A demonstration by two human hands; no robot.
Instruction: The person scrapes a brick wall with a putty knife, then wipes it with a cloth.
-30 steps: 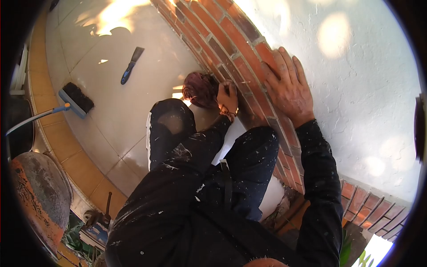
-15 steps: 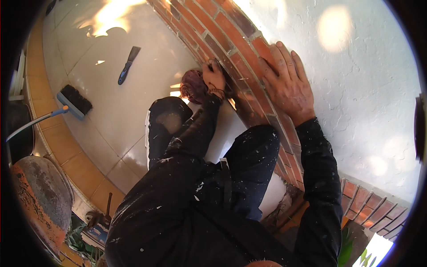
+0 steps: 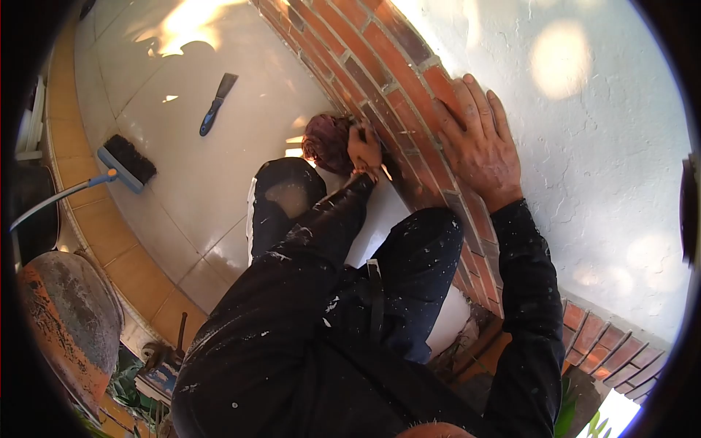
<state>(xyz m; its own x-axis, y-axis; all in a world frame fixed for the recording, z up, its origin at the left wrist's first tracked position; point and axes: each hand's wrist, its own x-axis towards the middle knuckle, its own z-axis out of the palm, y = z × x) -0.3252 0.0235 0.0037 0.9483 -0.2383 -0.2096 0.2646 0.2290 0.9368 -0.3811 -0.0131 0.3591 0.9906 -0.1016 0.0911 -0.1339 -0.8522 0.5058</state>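
Low by the foot of the brick band [image 3: 394,95], my left hand [image 3: 364,148] has its fingers curled round the edge of a crumpled dark red rag [image 3: 327,144]. Most of the rag bulges out on the floor side of the hand; the fingertips are partly hidden. My right hand [image 3: 482,146] lies flat, palm down, with fingers stretched over the edge between the bricks and the white wall surface [image 3: 606,146]. A putty knife [image 3: 217,106] with a dark blue handle rests on the tiled floor [image 3: 168,182], out of reach of either hand's grip.
A blue-backed broom head [image 3: 125,164] with dark bristles lies left on the floor. Yellow-orange edging tiles [image 3: 102,226] curve along that side. A large weathered pot [image 3: 69,314] stands lower left. My bent knees [image 3: 288,190] are close to the bricks.
My left hand has slid a little toward me along the foot of the bricks, and the rag has shifted and changed shape beside it. My right hand stays in place; the view has shifted slightly.
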